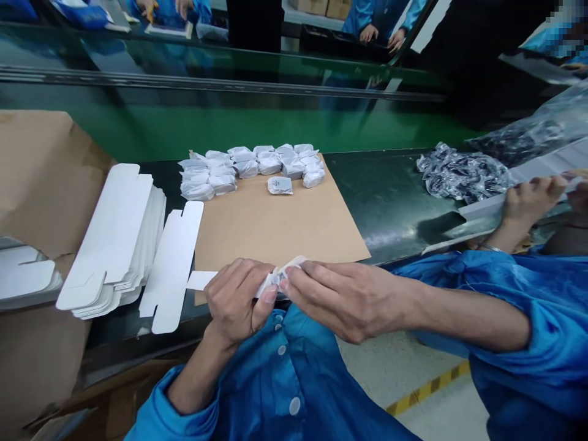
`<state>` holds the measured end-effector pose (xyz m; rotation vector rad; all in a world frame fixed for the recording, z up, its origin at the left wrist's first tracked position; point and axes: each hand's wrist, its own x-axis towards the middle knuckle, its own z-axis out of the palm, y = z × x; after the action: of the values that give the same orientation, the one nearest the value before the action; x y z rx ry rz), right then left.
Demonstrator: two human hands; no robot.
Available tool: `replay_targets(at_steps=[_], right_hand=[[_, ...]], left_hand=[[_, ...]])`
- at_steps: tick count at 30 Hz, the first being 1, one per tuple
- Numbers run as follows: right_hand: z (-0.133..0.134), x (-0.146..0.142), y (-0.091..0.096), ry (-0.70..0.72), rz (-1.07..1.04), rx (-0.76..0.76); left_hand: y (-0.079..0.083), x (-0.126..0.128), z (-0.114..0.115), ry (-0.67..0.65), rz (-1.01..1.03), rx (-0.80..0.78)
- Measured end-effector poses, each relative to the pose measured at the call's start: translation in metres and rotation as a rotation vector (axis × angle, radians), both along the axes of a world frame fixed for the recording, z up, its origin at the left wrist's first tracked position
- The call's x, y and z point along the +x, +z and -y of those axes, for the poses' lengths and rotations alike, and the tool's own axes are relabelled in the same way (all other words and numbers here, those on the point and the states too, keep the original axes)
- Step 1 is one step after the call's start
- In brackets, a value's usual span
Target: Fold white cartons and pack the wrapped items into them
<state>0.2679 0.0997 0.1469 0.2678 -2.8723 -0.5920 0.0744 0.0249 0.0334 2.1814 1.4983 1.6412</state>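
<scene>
Close to my body, over the near edge of the bench, my left hand and my right hand pinch a small white paper-wrapped packet between them. Fingers cover much of the packet, so its contents are hidden. Just beyond lies a brown cardboard sheet. Along its far edge sit rows of white wrapped packets, and one separate packet with dark printing lies in front of them. A flat white carton blank rests left of the sheet.
Stacked white carton blanks and a brown cardboard box stand at the left. Clear plastic-bagged items lie at the right, near a co-worker's hand. Across the green-walled line, other people's hands are at work.
</scene>
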Motion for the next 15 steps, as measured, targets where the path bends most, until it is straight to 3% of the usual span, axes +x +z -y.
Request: replay_targets(at_steps=[12,15], right_hand=[[0.008,0.006,-0.002,-0.048,-0.087,0.035],[0.012,0.003,-0.001,-0.046,-0.056,0.073]], left_hand=[[0.000,-0.008,0.005,0.030,0.141,0.047],[0.000,-0.008,0.004,0.004,0.095,0.043]])
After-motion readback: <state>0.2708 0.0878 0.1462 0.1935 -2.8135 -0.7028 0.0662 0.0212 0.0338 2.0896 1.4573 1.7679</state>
